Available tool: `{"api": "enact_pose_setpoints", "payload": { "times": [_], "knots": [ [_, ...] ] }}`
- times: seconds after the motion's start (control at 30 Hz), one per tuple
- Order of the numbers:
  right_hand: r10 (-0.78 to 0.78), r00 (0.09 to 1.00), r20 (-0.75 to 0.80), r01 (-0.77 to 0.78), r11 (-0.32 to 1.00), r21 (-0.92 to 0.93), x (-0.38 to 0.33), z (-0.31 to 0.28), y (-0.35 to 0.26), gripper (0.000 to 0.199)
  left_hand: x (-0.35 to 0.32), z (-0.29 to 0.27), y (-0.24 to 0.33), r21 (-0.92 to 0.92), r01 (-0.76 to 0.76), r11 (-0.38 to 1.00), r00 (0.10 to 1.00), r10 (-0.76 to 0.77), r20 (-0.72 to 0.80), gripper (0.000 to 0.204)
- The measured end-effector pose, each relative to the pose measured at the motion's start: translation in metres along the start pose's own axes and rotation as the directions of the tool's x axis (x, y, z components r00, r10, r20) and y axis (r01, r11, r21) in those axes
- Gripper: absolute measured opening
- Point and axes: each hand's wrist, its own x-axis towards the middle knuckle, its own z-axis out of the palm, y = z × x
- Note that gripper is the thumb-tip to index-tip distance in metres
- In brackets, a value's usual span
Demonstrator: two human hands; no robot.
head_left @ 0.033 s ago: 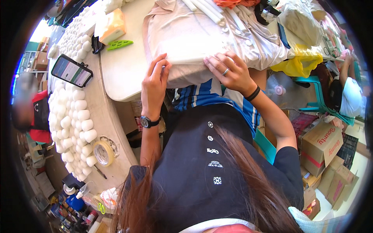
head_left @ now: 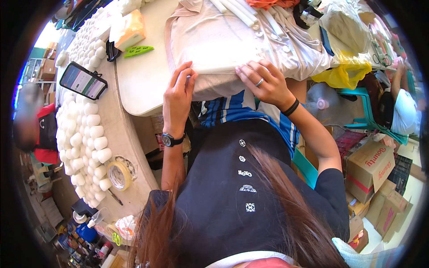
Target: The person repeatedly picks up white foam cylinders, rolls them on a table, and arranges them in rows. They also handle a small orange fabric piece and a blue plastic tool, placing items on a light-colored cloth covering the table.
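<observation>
Head view. A pale beige garment (head_left: 232, 49) with a row of buttons lies spread over the near edge of a white table (head_left: 143, 76); its folded lower edge hangs just over the table rim, directly in front of the person's torso. The left hand (head_left: 178, 91), with a dark wristwatch (head_left: 171, 140) on its wrist, curls its fingers (head_left: 185, 73) over the folded edge of the garment, gripping the fabric between fingers and thumb. The right hand (head_left: 263, 85), bearing a ring and a black wristband (head_left: 291, 108), rests on the same edge just beside the left, its fingers spread and pressed flat onto the cloth; whether the thumb pinches the fabric from beneath cannot be told. The two hands are near one another but do not touch.

On the table beyond the garment lie several white rods (head_left: 237, 11). To the left sit a tissue pack (head_left: 128, 27), a green clip (head_left: 138, 50) and a smartphone (head_left: 83, 81) with a lit screen, the phone propped at the edge of a long band of white foam pieces (head_left: 87, 129). A roll of tape (head_left: 117, 175) lies near the lower end of that band. To the right are a yellow plastic bag (head_left: 344, 73), a teal chair (head_left: 364, 105) and cardboard boxes (head_left: 371, 167) on the floor.
</observation>
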Motion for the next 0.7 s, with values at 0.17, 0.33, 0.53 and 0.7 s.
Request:
{"api": "enact_pose_setpoints", "payload": {
  "times": [0.17,0.33,0.53,0.7],
  "knots": [
    [0.118,0.992,-0.039,-0.118,0.993,-0.007,-0.005,0.008,-0.003,0.021,0.0,0.007,0.005,0.369,-0.259,0.893,0.939,0.322,-0.118,0.027],
    [0.115,0.993,-0.043,-0.116,0.993,-0.03,-0.012,0.006,-0.002,0.014,-0.002,0.035,0.011,0.388,-0.405,0.828,0.874,0.476,-0.103,0.027],
    [0.183,0.978,-0.1,-0.183,0.983,0.012,-0.011,0.014,0.001,0.015,-0.002,0.043,0.006,0.132,-0.492,0.861,0.859,0.504,-0.088,0.013],
    [0.235,0.97,-0.054,-0.231,0.97,0.073,-0.018,0.014,0.003,0.02,0.0,0.046,0.011,0.168,-0.351,0.921,0.923,0.371,-0.106,0.017]
  ]
}}
